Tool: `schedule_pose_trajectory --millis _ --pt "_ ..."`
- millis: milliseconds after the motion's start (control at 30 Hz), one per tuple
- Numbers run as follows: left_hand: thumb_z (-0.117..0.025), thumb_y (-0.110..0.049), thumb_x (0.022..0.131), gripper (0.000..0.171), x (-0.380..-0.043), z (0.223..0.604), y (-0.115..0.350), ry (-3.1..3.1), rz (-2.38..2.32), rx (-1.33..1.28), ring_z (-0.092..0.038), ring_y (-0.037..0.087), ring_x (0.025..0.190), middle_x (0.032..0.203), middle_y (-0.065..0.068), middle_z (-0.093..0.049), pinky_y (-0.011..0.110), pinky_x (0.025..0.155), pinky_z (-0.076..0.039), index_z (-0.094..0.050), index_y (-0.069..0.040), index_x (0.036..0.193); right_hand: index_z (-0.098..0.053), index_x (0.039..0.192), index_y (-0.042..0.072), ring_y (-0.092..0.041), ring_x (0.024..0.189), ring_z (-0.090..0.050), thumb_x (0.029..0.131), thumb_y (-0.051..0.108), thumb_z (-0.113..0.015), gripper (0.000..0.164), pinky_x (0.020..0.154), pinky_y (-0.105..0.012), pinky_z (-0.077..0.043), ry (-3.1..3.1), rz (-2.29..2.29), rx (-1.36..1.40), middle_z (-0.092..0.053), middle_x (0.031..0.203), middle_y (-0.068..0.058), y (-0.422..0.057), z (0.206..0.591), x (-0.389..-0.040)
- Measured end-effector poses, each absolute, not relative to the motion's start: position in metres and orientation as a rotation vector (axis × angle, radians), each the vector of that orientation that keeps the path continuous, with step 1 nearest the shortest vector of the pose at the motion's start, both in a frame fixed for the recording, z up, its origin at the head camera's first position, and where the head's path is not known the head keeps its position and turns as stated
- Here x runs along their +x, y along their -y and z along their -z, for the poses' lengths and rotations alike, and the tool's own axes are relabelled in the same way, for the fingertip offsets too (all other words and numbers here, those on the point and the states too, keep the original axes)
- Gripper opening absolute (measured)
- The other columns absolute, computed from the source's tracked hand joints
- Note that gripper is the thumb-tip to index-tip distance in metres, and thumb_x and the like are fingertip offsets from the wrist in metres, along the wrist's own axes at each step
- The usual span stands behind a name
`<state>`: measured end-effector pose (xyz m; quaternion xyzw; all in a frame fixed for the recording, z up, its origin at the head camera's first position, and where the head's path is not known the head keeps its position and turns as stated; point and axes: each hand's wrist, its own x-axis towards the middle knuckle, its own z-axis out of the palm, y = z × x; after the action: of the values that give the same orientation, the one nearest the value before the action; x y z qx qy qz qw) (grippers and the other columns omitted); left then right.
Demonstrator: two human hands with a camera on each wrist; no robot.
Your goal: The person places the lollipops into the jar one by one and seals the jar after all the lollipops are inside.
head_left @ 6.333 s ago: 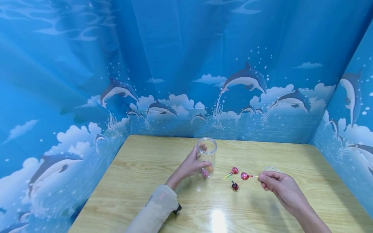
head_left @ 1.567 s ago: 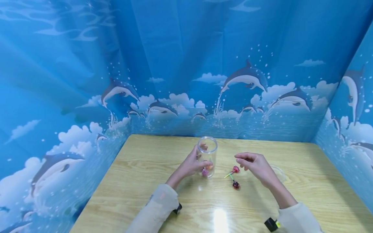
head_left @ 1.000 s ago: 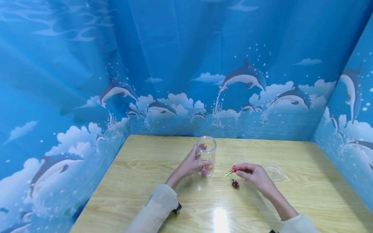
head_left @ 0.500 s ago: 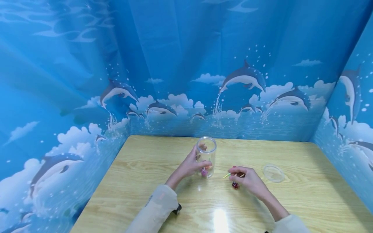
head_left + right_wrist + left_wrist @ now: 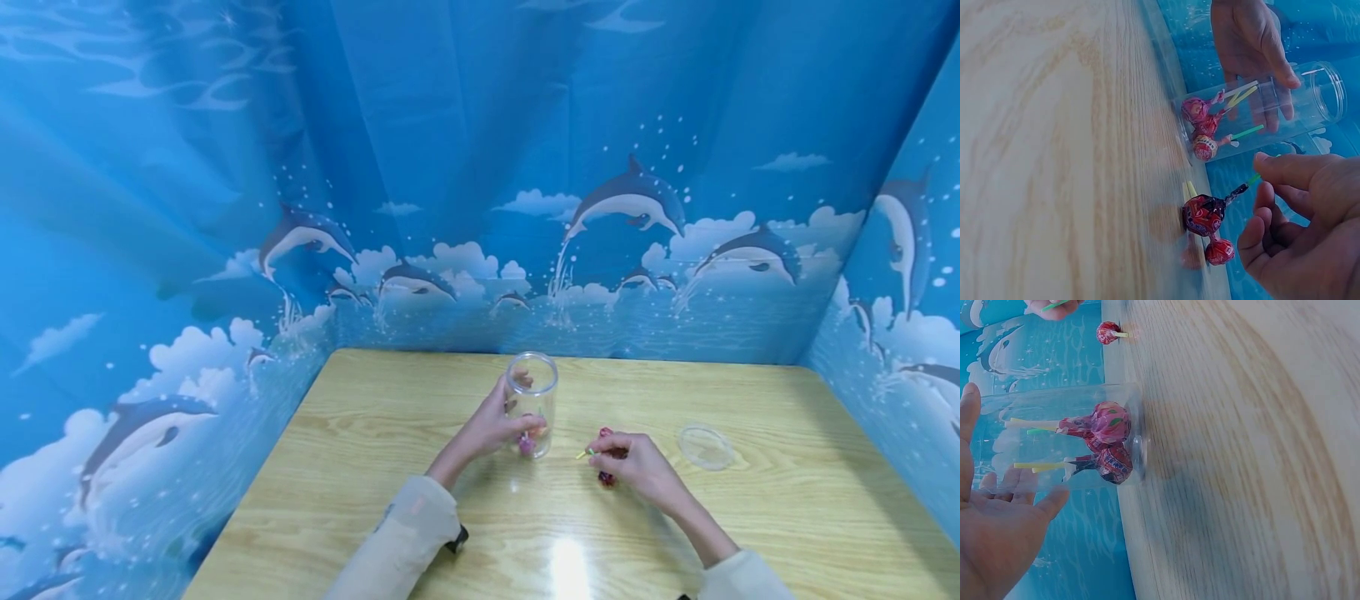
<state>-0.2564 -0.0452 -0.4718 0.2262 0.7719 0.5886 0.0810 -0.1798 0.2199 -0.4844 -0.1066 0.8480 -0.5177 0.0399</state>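
My left hand [image 5: 491, 421] is wrapped around a clear plastic jar [image 5: 551, 408], which stands upright with its top uncovered. Several wrapped lollipops [image 5: 1110, 422] sit in the jar, heads down and sticks up. To the right of the jar, my right hand [image 5: 637, 471] pinches the green stick of a dark red lollipop [image 5: 1204, 214] between thumb and index finger. That lollipop's head is low, close over the table. A second, red lollipop [image 5: 1219, 252] with a yellow stick lies beside it, partly covered by my fingers in the head view.
A round clear lid [image 5: 705, 447] lies flat on the wooden table [image 5: 375, 500], right of my right hand. Behind the table and along both sides hangs a blue curtain [image 5: 450, 167] printed with dolphins.
The lollipop my right hand held 6.3 s ago has left that hand. It has since come down leftward, touched the red lollipop, then taken the dark one's stick. Left hand and jar stay put.
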Motion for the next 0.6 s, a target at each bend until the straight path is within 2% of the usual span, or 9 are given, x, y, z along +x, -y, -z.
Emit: schedule_pose_trajectory --millis 267,467,600 --pt "-0.081 -0.016 0.091 0.083 -0.256 0.471 0.045 -2.322 -1.748 0.667 -0.038 0.035 0.146 0.152 0.016 -0.046 0.056 0.122 -0.028 -0.031 -0.007 0.157 -0.077 0.104 -0.001 -0.015 0.086 -0.063 0.092 0.009 -0.076 0.015 0.070 -0.023 -0.053 -2.694 1.512 -0.227 -0.075 0.102 -0.008 -0.223 0.481 -0.177" --pt "-0.083 -0.015 0.089 0.084 -0.257 0.471 0.044 -2.316 -1.756 0.664 -0.039 0.034 0.146 0.152 0.015 -0.046 0.056 0.122 -0.028 -0.032 -0.009 0.156 -0.076 0.106 0.001 -0.014 0.076 -0.056 0.096 0.012 -0.073 0.015 0.061 -0.023 -0.048 -2.714 1.500 -0.153 -0.072 0.094 -0.006 -0.229 0.475 -0.177" --pt "-0.080 -0.008 0.090 0.083 -0.254 0.466 0.043 -2.303 -1.760 0.656 -0.037 0.038 0.146 0.153 0.021 -0.044 0.058 0.122 -0.026 -0.030 -0.005 0.156 -0.075 0.106 0.001 -0.013 0.070 -0.054 0.098 0.015 -0.071 0.017 0.057 -0.024 -0.045 -2.695 1.540 -0.126 -0.071 0.092 -0.009 -0.233 0.467 -0.177"
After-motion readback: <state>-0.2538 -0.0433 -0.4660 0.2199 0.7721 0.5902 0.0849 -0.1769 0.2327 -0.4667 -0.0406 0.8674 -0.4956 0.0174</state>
